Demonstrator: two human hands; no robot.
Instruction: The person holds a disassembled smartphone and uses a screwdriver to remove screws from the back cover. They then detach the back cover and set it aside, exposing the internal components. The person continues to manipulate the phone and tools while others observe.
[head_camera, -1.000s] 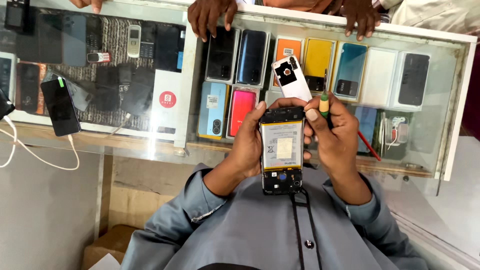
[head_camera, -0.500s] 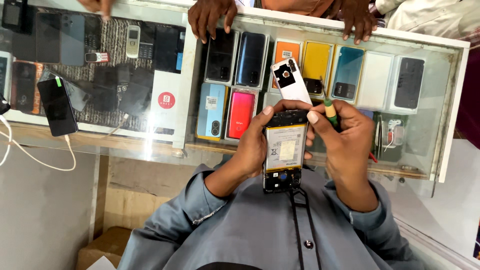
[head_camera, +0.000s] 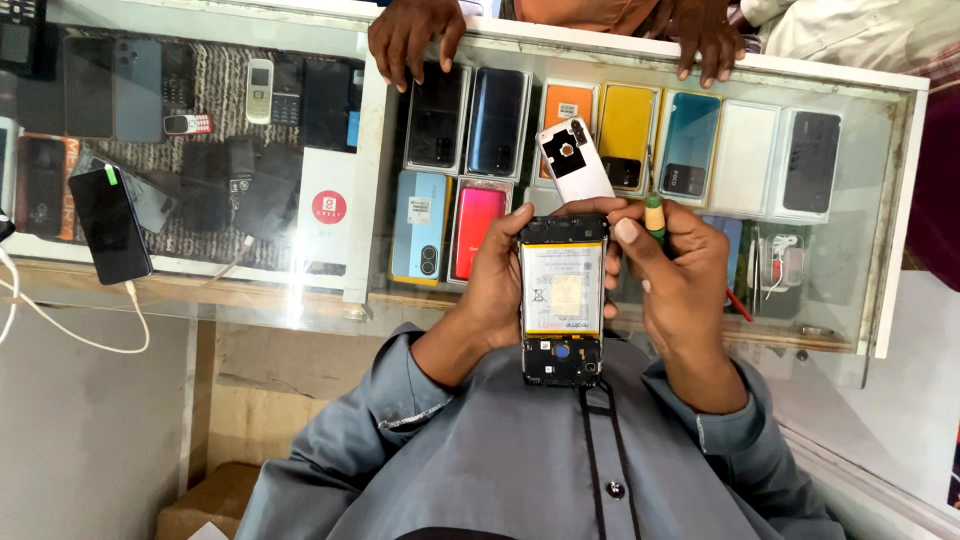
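Lowered slightly, opened phone shows its battery.

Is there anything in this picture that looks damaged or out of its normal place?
Yes. The phone between the left hand and right hand has no back: its battery and inner parts are bare. Its white back cover lies loose and tilted on the glass counter. Nothing looks broken or spilled.

Opened phone between left hand and right hand; back cover behind, on glass counter.
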